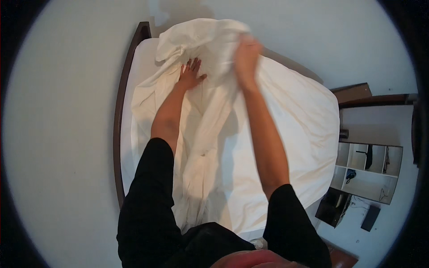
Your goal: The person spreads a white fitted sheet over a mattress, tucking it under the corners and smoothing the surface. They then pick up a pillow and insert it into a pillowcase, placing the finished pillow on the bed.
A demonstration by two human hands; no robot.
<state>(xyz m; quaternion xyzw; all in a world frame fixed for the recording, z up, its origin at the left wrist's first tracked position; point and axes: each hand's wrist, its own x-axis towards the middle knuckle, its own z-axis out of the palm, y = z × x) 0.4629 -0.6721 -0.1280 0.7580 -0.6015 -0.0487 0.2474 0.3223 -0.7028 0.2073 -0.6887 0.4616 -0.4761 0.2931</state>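
- Cover (202, 134), cream-white, lies bunched on the bed, its ridged folds running from 12 o'clock down to 6 o'clock, close to the person's body.
- Left grip (192, 78), at 11 o'clock, is wide: palm down on the cover, with fingers and thumb spread apart.
- Right grip (247, 59), at 1 o'clock, is narrow and blurred, the fingers curled on the cover's edge, holding it; the cloth just beside it toward 11 o'clock is blurred too.
- Smoother white cloth (290, 116) with soft creases fills the bed's 3 o'clock side; I cannot tell whether it is one piece with the cover.
- Mattress (144, 58) shows as a pale strip at 10 o'clock, between the cover and the dark frame (117, 134), which curves along 9 o'clock.
- Black sleeves (149, 190) come in from 7 and 5 o'clock, the forearms bare beyond them.
- Shelf (379, 183), white inside with dark edges, stands past the bed between 3 and 4 o'clock, a few dark things in its compartments.
- Black box (330, 207), open-fronted, is at 4 o'clock, just below the shelf in view.
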